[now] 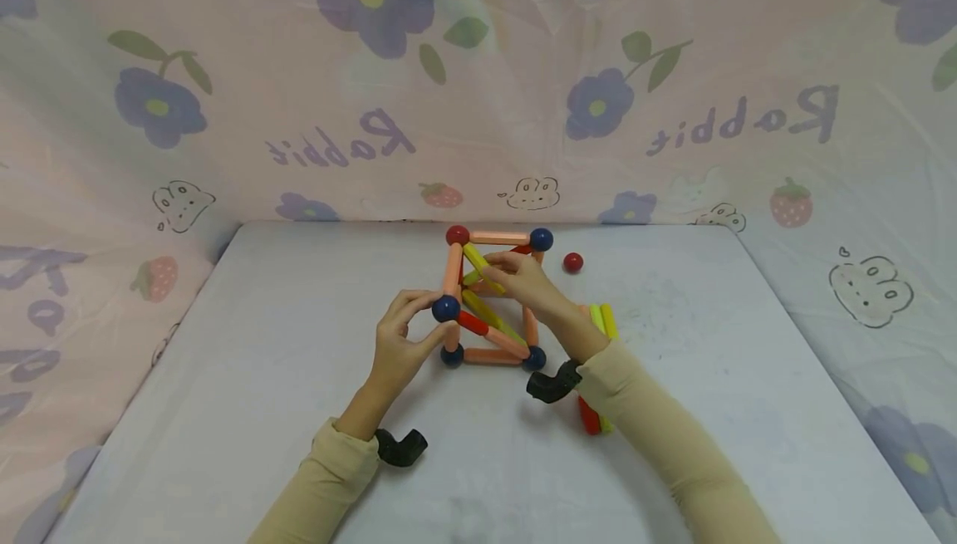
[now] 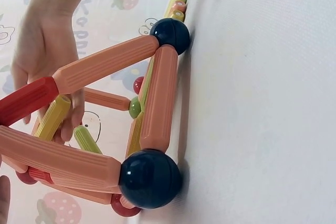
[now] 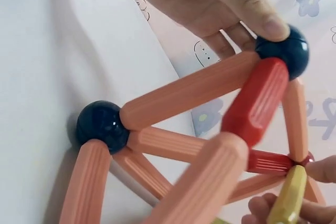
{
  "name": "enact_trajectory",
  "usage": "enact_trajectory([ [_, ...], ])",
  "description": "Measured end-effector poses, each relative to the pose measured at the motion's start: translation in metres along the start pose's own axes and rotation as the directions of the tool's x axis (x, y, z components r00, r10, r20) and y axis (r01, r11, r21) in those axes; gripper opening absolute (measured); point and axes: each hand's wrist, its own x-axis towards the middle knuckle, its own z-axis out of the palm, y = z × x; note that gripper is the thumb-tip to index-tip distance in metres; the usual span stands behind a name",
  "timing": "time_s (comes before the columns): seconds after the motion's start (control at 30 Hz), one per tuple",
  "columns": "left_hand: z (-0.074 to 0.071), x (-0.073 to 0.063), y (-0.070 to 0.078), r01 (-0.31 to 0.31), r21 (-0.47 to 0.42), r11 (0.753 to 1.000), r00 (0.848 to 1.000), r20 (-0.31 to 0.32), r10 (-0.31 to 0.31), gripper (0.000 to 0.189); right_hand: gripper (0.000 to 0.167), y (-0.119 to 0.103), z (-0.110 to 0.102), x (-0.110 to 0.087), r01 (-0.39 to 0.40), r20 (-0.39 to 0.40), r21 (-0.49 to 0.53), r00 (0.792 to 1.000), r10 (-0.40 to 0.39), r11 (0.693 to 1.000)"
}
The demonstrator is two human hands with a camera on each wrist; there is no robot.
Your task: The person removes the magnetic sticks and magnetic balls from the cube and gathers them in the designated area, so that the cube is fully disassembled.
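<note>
A frame of magnetic rods and balls stands on the white table, mostly orange rods (image 1: pixel 492 356) with dark blue balls at several corners. My left hand (image 1: pixel 402 335) grips the dark blue ball (image 1: pixel 446 308) at the raised front left corner, thumb pressed on it in the right wrist view. From that ball a red rod (image 3: pixel 257 100) and an orange rod slope down to the front right ball (image 1: pixel 534 358). My right hand (image 1: pixel 529 285) pinches a yellow rod (image 3: pixel 289 195), its far end at the red ball (image 1: pixel 458 236) at the back left.
A loose red ball (image 1: pixel 572 262) lies right of the frame. Several yellow, green and orange rods (image 1: pixel 610 321) and a red rod (image 1: pixel 589 416) lie on the right, partly hidden under my right forearm. A printed curtain (image 1: pixel 478 112) rises behind the table.
</note>
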Motion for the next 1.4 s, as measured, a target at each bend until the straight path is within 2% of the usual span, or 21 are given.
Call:
enact_trajectory([
  [0.2,-0.001,-0.001,0.0,-0.013,-0.016,1.0,1.0,0.011,0.014,0.045,0.044,0.0,0.01,0.012,0.006,0.028,0.111,1.0,-0.009,0.994],
  [0.53,0.0,0.0,0.003,0.025,0.008,1.0,1.0,0.003,-0.025,0.045,0.05,-0.006,0.01,0.011,0.027,0.052,0.039,0.998,-0.029,0.999],
  [0.63,0.0,0.002,0.01,0.019,0.019,1.0,1.0,0.003,-0.019,0.044,0.049,-0.006,0.009,0.011,0.025,0.062,0.05,0.998,-0.029,0.998],
  [0.8,-0.001,0.008,0.031,0.009,0.022,1.0,1.0,0.009,-0.009,0.04,0.05,-0.004,0.007,0.011,0.027,0.068,0.037,0.997,-0.03,0.999],
  [0.87,-0.001,0.009,0.034,0.005,0.023,1.0,1.0,0.01,-0.006,0.039,0.05,-0.004,0.007,0.01,0.03,0.068,0.02,0.997,-0.031,0.999],
  [1.0,0.0,0.006,0.023,0.005,0.025,1.0,1.0,0.006,-0.005,0.04,0.05,-0.002,0.006,0.009,0.039,0.074,-0.004,0.996,-0.039,0.999],
  [1.17,0.001,0.003,0.005,0.007,0.031,1.0,1.0,-0.004,-0.007,0.043,0.051,0.002,0.007,0.003,0.093,0.141,-0.026,0.986,-0.088,0.995],
  [1.3,0.002,0.003,0.002,-0.01,0.01,1.0,1.0,-0.005,0.01,0.045,0.049,0.005,0.003,-0.009,0.148,0.158,-0.031,0.977,-0.141,0.989],
  [1.4,0.002,0.002,0.001,-0.017,-0.005,1.0,1.0,-0.002,0.017,0.046,0.042,0.009,-0.004,-0.019,0.117,0.128,-0.022,0.985,-0.113,0.993],
])
